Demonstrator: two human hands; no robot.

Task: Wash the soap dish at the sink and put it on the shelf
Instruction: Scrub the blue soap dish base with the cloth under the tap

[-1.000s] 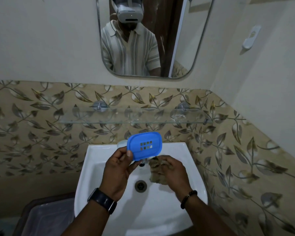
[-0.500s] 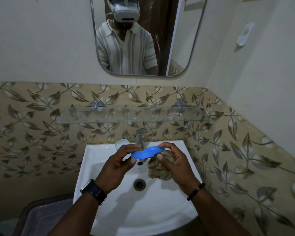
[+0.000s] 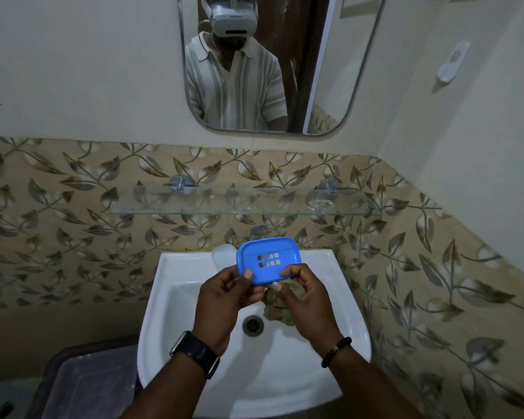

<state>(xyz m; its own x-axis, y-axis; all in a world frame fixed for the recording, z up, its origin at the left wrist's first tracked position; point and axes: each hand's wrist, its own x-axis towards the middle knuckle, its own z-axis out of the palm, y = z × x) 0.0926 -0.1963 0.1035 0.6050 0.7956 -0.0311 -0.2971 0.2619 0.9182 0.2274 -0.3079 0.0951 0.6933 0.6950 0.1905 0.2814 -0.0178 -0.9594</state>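
1. The room is dimly and evenly lit, and a greyish cast is laid over the cream walls.
2. The white ceramic sink (image 3: pixel 345 300) is rendered brightest; soft shadows of the forearms are cast into its bowl.
3. Faint reflections are seen on the clear glass shelf (image 3: pixel 164 204).
4. Straight lines are bent toward the edges by the wide-angle lens.
5. The lower left corner is left dark and indistinct.
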